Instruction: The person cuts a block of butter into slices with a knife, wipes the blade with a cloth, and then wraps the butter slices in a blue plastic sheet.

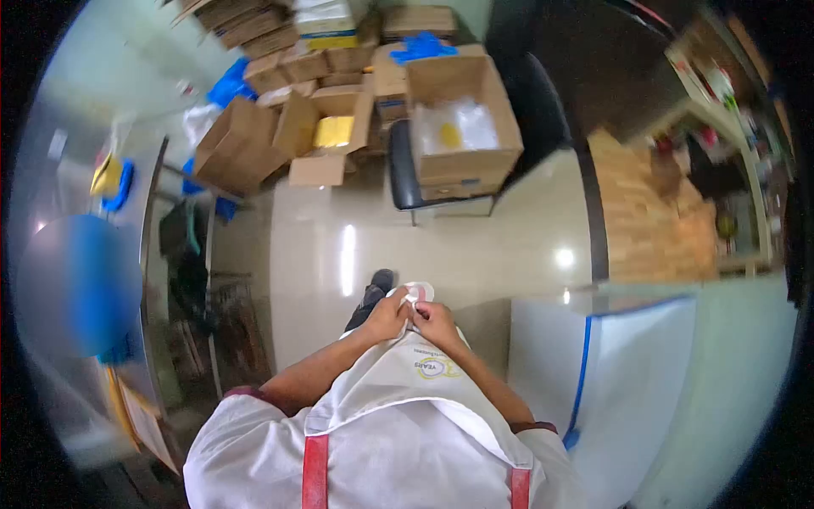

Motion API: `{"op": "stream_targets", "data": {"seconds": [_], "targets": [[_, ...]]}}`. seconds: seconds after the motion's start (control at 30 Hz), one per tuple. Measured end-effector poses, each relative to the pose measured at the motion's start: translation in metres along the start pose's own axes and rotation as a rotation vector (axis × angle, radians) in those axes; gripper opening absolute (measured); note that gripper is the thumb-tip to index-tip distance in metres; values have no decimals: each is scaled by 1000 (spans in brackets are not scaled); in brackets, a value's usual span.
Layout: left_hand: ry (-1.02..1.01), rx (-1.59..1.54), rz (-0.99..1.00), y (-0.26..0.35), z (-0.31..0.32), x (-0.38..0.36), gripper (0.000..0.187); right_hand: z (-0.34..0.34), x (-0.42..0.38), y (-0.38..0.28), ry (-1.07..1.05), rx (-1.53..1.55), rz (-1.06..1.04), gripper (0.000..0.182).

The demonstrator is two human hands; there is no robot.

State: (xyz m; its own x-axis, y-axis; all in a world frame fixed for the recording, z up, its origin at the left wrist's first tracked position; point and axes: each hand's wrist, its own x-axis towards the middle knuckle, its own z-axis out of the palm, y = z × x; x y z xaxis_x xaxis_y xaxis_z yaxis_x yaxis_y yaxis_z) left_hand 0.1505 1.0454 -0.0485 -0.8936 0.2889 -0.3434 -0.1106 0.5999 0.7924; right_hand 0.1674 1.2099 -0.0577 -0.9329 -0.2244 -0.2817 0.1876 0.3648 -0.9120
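I wear a white apron (pixel 373 373) with red shoulder straps and a round yellow printed emblem on its front. Low in front of my body, my left hand (pixel 388 316) is closed, its fingers gathering the white cloth. Right beside it, my right hand (pixel 436 321) pinches the same bunched part of the apron. A small white and pinkish piece (pixel 417 293) shows just beyond the fingertips; I cannot make out whether it is the apron's edge or something separate. The fingertips are partly hidden.
Ahead, an open cardboard box (pixel 466 165) with clear bags stands on a black chair (pixel 402 170). Another open box (pixel 318 157) holds something yellow. A metal table (pixel 153 204) runs along the left, near a blurred blue shape (pixel 89 284). A white cabinet (pixel 627 373) stands at right.
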Motion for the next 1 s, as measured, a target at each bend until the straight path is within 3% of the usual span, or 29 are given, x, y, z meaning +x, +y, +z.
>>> {"op": "stream_targets", "data": {"seconds": [0.1, 0.23, 0.33, 0.47, 0.57, 0.63, 0.67, 0.73, 0.87, 1.0], "targets": [[182, -87, -7, -24, 14, -32, 31, 4, 6, -16, -189, -26, -36, 24], [324, -14, -249, -15, -7, -79, 25, 24, 25, -17, -381, -194, -156, 24], [474, 25, -272, -26, -28, -110, 33, 62, 33, -39, -469, -358, -226, 16], [649, -85, -252, -78, -42, -143, 38, 136, 49, -47, -759, 31, -107, 4], [718, -155, -312, -116, -84, -175, 34, 205, 65, -82, -969, -254, -267, 6], [758, -203, -361, -141, -116, -203, 30, 257, 72, -106, -1046, -260, -231, 8], [909, -227, -333, -154, -125, -214, 20, 283, 77, -115, -1086, -293, -255, 9], [976, -276, -358, -174, -154, -240, 20, 329, 80, -145, -1145, -482, -322, 11], [1066, -416, -498, -197, -203, -284, 18, 407, 92, -185, -1295, -544, -398, 13], [1333, -290, -674, -259, -225, -317, 15, 498, 160, -196, -1402, -519, -365, 18]]}}
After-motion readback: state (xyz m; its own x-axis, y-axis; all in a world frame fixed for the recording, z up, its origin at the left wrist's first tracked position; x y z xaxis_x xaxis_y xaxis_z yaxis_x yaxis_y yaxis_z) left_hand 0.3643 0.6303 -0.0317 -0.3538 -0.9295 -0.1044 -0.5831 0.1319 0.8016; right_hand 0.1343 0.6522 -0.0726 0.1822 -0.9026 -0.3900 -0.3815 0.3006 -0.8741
